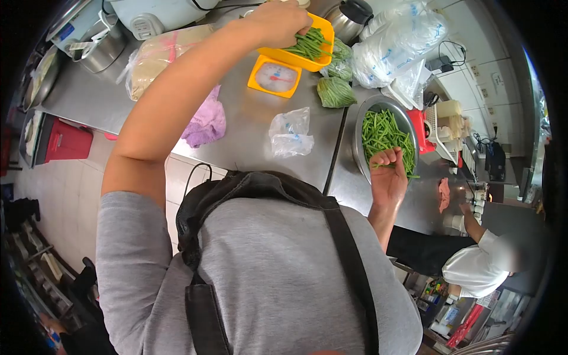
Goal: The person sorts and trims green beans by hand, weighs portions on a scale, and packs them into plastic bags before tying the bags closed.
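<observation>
My left hand (279, 23) reaches over the yellow tray (325, 61) on the scale, its fingers curled down at the green beans (309, 44); what they grip is hidden. A yellow-framed dial (276, 77) sits in front of the tray. My right hand (389, 176) is at the near rim of a metal bowl (360, 157) full of green beans (381, 131). Its fingers are curled, with thin green beans showing by the palm. Bagged green bundles (335, 93) lie between tray and bowl. A clear plastic bag (291, 132) lies on the steel counter (242, 139).
A purple cloth (206, 120) and a large filled bag (158, 62) lie at left. Plastic bags (402, 44) and a kettle (348, 21) stand at the back. Beyond the bowl are a red container (419, 130) and a white basket (435, 133). Another person (476, 263) is at right.
</observation>
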Action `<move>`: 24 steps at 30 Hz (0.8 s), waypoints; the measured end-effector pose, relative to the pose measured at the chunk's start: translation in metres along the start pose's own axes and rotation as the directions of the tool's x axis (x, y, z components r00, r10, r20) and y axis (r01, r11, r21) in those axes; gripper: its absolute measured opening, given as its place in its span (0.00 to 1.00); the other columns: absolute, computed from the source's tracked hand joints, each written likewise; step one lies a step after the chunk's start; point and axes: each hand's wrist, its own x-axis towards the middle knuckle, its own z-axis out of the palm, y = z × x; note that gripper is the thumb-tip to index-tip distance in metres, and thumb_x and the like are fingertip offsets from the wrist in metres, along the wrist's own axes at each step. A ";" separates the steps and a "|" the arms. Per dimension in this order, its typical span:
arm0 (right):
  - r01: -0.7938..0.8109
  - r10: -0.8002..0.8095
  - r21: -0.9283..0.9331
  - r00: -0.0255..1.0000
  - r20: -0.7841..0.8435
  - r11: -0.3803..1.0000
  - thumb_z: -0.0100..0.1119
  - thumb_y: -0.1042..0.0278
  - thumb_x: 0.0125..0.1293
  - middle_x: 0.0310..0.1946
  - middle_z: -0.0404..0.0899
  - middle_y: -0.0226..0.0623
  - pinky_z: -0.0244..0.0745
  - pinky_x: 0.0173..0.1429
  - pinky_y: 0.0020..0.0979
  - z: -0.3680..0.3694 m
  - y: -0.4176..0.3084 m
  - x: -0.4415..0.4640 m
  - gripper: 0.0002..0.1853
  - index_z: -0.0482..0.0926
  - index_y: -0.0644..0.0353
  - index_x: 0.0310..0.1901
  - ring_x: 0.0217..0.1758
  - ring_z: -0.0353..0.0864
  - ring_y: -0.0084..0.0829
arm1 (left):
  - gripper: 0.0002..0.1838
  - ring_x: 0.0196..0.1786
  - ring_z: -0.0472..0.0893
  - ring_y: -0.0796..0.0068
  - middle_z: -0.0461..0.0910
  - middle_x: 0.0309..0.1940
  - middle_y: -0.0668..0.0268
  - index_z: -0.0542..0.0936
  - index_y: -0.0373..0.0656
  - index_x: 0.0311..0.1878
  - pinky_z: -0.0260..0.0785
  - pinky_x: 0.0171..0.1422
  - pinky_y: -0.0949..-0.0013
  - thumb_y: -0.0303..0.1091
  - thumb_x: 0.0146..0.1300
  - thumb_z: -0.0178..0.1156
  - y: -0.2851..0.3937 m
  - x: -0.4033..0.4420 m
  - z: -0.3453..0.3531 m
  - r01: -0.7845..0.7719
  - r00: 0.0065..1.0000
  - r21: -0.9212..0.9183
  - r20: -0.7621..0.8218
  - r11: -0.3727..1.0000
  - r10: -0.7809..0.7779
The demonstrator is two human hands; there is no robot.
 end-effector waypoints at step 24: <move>0.061 0.040 -0.511 0.982 0.183 0.857 0.47 0.65 0.79 0.63 0.74 0.50 0.71 0.68 0.41 0.044 0.102 0.036 0.14 0.74 0.63 0.56 0.64 0.76 0.39 | 0.09 0.29 0.81 0.65 0.81 0.23 0.60 0.83 0.35 0.36 0.70 0.37 0.65 0.32 0.63 0.66 0.130 -0.088 0.075 0.184 0.961 -0.891 0.076 0.414 -0.264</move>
